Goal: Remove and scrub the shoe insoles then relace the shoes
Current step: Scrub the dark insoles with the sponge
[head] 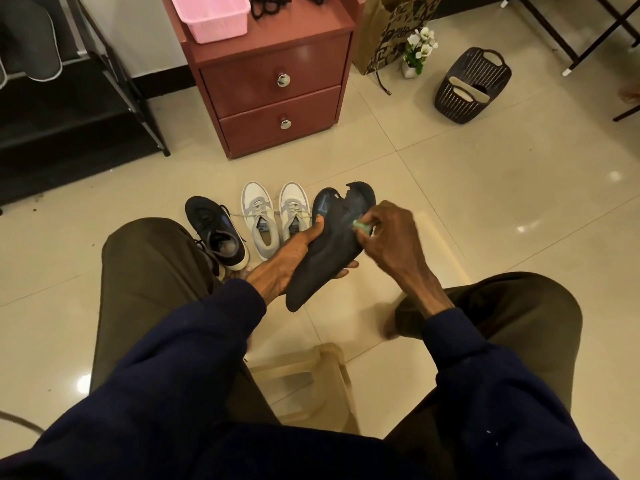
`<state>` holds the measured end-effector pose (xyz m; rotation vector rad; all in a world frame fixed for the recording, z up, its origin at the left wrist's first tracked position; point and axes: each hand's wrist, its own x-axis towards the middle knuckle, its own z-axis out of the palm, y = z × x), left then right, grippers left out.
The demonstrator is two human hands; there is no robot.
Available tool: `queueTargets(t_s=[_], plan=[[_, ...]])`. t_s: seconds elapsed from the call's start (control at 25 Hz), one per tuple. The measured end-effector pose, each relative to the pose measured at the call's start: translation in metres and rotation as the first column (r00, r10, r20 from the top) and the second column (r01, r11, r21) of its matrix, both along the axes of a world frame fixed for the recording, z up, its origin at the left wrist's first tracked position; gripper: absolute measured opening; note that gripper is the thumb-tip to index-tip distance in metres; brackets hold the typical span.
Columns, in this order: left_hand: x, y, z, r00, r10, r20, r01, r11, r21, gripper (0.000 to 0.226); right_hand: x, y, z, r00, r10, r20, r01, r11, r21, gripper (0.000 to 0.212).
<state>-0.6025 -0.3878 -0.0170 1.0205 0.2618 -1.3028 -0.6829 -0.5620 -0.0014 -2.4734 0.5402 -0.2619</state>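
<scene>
Dark blue, flat foam shoe insole point(332, 244) sits in our left hand point(287, 263), up in the air above the floor. The thumb is on top and the fingers are curled under its middle. Our right hand point(389, 233) pinches a small pale green scrubber point(360, 224) and presses it on the far half of the insole.

We think scrubbing is the step now. To do it well, we should hold the insole firm so it does not bend. We should rub in short strokes from toe to heel. We should go soft near the torn toe edge, which could rip more.

Past our left hand, a black sneaker point(214, 233) and a pair of white and grey sneakers point(256, 206) sit on the floor.
</scene>
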Motion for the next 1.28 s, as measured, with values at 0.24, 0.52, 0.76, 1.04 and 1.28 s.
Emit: queueTargets(t_s=[0.24, 0.52, 0.76, 1.04, 1.28], plan=[[0.000, 0.000, 0.000, 1.000, 0.029, -0.008, -0.029, 1.000, -0.002, 0.054, 0.003, 0.006, 0.001, 0.998, 0.062, -0.006, -0.062, 0.998, 0.033, 0.013], [-0.001, 0.000, 0.002, 0.999, 0.049, 0.005, -0.049, 0.998, 0.032, 0.046, 0.000, 0.015, 0.006, 0.971, 0.237, -0.002, -0.233, 0.954, 0.190, 0.013], [-0.001, 0.001, 0.007, 1.000, 0.027, -0.016, -0.027, 0.999, 0.018, 0.051, 0.000, 0.005, 0.003, 0.996, 0.089, -0.007, -0.089, 0.996, 0.009, 0.011], [0.001, 0.004, 0.000, 0.999, 0.036, -0.011, -0.037, 0.999, -0.018, 0.060, -0.001, 0.000, 0.007, 0.998, 0.019, -0.058, -0.027, 0.990, -0.141, 0.014], [0.003, 0.001, 0.000, 0.995, 0.105, 0.000, -0.105, 0.994, -0.027, 0.057, 0.001, 0.019, 0.010, 0.950, 0.300, -0.092, -0.291, 0.952, 0.093, 0.014]])
